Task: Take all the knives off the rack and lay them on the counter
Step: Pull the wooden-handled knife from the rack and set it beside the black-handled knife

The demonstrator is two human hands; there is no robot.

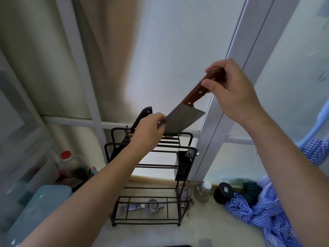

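The cleaver has a grey steel blade and a reddish-brown wooden handle with pale rivets. The rack is dark brown wire; a second knife in it has a black handle. The surface is pale beige. At its right edge lies a blue-and-white checked cloth. The bottle near the left edge has a red-and-white cap.
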